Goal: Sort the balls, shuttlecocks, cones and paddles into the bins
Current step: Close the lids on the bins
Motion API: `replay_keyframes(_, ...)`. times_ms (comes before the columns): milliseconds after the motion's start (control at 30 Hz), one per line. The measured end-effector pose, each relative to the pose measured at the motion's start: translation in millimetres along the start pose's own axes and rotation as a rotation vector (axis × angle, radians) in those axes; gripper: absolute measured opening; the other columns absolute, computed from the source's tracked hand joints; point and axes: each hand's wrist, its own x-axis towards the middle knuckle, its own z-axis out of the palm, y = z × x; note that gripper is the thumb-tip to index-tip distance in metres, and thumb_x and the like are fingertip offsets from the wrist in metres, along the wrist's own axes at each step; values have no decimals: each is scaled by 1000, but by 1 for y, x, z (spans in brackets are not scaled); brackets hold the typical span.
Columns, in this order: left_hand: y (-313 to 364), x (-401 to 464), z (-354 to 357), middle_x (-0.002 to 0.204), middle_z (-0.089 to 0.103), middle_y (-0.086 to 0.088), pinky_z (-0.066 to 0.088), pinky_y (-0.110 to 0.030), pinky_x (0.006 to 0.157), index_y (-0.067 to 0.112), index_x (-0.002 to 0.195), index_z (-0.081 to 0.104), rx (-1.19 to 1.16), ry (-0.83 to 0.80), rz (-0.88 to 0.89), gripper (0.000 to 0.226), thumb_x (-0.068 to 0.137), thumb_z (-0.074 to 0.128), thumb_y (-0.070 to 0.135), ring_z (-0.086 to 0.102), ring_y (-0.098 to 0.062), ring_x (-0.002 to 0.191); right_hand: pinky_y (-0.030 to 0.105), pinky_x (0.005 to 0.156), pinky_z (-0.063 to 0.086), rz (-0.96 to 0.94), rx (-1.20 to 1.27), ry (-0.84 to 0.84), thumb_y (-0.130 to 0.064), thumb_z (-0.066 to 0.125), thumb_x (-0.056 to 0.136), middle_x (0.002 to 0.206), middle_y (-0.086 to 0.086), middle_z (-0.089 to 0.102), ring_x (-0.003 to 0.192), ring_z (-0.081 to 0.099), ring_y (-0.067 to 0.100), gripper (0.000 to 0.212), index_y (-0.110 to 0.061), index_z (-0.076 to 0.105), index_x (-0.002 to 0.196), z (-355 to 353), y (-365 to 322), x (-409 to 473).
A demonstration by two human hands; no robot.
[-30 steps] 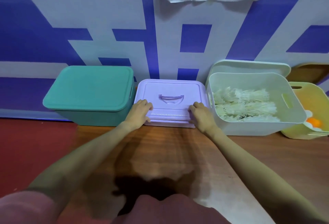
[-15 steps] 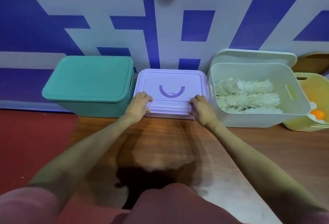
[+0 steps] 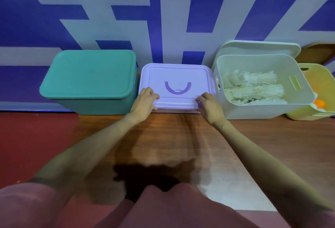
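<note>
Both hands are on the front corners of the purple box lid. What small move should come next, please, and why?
Probably press the front edge of the purple lid down to seat it. The left hand and right hand grip its two front corners, thumbs under the rim, and the lid lies flat on its box. Whether it is latched cannot be told.
</note>
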Motion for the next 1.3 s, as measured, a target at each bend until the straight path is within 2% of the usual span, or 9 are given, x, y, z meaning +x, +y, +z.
replay_keyframes(167,-10,-1,6,140,33,-27,30,-40,108,11,114,54,39,-71,-44,35,83,70,15,24,-39,138,39,60,47,28,-6,13,-2,58,83,92,15,57,78,53,37,10,-3,64,91,5,-6,-2)
replay_keyframes(300,-13,7,3,125,40,-29,36,-42,102,11,118,48,129,-148,-14,39,86,68,21,30,-46,130,33,60,40,67,-55,-57,-2,63,79,98,13,59,83,54,36,10,-5,65,88,0,-10,3)
replay_keyframes(433,-8,13,-4,108,44,-21,41,-40,88,9,114,47,169,-199,-25,44,82,72,27,39,-37,112,39,68,44,61,-91,-117,-6,57,82,100,14,57,89,53,37,8,-5,63,88,-2,-15,7)
replay_keyframes(567,-4,27,-19,107,55,-17,46,-39,84,11,105,56,159,-289,-72,45,78,73,41,48,-32,105,43,80,46,34,-99,-188,-13,56,86,107,18,54,97,52,39,18,-2,62,99,-14,-19,5)
replay_keyframes(633,0,38,-29,110,59,-15,48,-39,82,11,102,59,166,-298,-108,42,81,68,46,53,-33,104,45,84,46,18,-63,-118,-13,58,84,111,19,56,100,52,39,28,-1,61,109,-29,-15,2)
replay_keyframes(767,19,62,-45,121,52,-19,47,-42,87,8,113,57,170,-201,-129,42,87,61,41,53,-37,108,44,88,45,22,3,143,-7,62,82,114,23,55,103,52,42,36,4,58,117,-69,13,2)
replay_keyframes(900,56,91,-54,124,51,-18,43,-41,94,9,118,56,96,-120,-102,40,88,61,34,50,-35,114,45,93,42,107,-31,240,-8,61,84,117,25,53,108,49,43,40,5,54,121,-106,68,6)
replay_keyframes(1067,123,130,-52,126,52,-14,39,-37,93,7,119,55,-11,-5,-34,35,90,59,26,47,-29,120,42,101,33,222,-26,229,-11,61,86,123,26,50,116,45,41,47,6,49,128,-141,139,8)
replay_keyframes(1300,212,188,-34,138,46,-15,36,-39,102,8,135,44,6,69,23,48,92,56,25,43,-32,127,43,101,36,197,-38,146,-14,59,88,133,24,45,120,44,40,52,3,42,134,-174,214,23)
